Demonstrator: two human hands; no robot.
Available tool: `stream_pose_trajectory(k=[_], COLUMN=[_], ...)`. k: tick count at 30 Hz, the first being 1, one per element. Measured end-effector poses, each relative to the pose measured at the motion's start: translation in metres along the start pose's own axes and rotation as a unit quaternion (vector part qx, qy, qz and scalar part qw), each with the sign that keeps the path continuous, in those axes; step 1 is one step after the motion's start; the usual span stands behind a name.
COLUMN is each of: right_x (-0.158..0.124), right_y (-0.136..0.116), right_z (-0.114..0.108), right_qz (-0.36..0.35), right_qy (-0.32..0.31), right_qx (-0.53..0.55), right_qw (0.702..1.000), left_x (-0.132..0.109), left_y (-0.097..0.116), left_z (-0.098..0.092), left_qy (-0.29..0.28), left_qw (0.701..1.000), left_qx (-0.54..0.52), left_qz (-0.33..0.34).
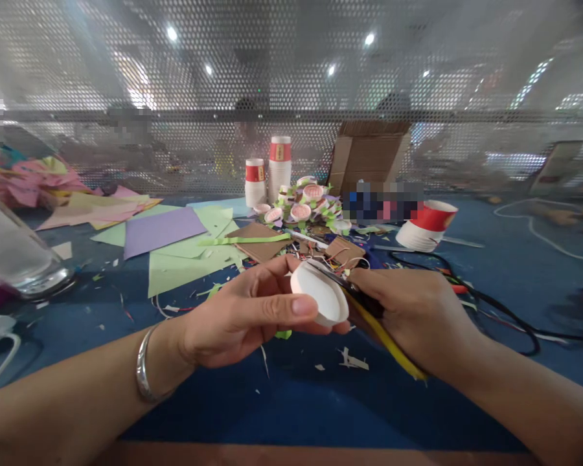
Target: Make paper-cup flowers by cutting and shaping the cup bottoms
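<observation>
My left hand grips the white cut-off bottom of a paper cup between thumb and fingers, its shallow hollow tilted toward me. My right hand is closed around scissors with a dark and yellow handle. Their dark blade lies at the upper rim of the cup bottom. My right fingers hide part of the handle. Beyond my hands is a heap of cut cup bottoms with green paper pieces on them.
Stacked paper cups stand at the back, near a cardboard box. Another cup stack leans at right by black cables. Green and purple paper sheets and a clear container are at left. Scraps litter the blue table.
</observation>
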State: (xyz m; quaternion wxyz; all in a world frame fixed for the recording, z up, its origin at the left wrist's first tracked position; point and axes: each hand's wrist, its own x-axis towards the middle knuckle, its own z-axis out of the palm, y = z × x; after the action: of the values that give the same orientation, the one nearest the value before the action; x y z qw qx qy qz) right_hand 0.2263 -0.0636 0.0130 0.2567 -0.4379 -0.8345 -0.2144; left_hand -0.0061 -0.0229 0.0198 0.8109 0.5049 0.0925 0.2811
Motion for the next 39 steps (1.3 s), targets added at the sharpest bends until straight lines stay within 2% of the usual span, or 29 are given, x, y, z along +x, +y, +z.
stream_pose_trajectory(k=[7, 14, 16, 27, 34, 39], right_x=[0.0, -0.002, -0.001, 0.001, -0.001, -0.001], right_y=[0.001, 0.006, 0.006, 0.001, 0.004, 0.007], right_z=[-0.002, 0.006, 0.008, 0.001, 0.004, 0.009], right_qz=[-0.014, 0.001, 0.004, -0.005, -0.004, 0.008], right_qy=[0.002, 0.006, 0.01, -0.001, 0.005, -0.002], right_qx=[-0.007, -0.028, -0.026, 0.011, -0.012, -0.011], right_qw=[1.0, 1.0, 1.0, 1.0, 1.0, 1.0], left_x=[0.0, 0.001, 0.002, 0.001, 0.002, 0.003], left_y=[0.0, -0.003, -0.004, -0.001, -0.003, -0.003], left_z=[0.0, 0.002, 0.002, 0.0, -0.002, -0.002], left_qy=[0.007, 0.111, 0.124, 0.051, 0.076, 0.101], left_qw=[1.0, 0.994, 0.992, 0.998, 0.996, 0.994], left_qx=[-0.006, -0.014, -0.021, -0.043, -0.048, -0.048], left_qz=[-0.007, 0.004, 0.011, -0.015, -0.023, -0.003])
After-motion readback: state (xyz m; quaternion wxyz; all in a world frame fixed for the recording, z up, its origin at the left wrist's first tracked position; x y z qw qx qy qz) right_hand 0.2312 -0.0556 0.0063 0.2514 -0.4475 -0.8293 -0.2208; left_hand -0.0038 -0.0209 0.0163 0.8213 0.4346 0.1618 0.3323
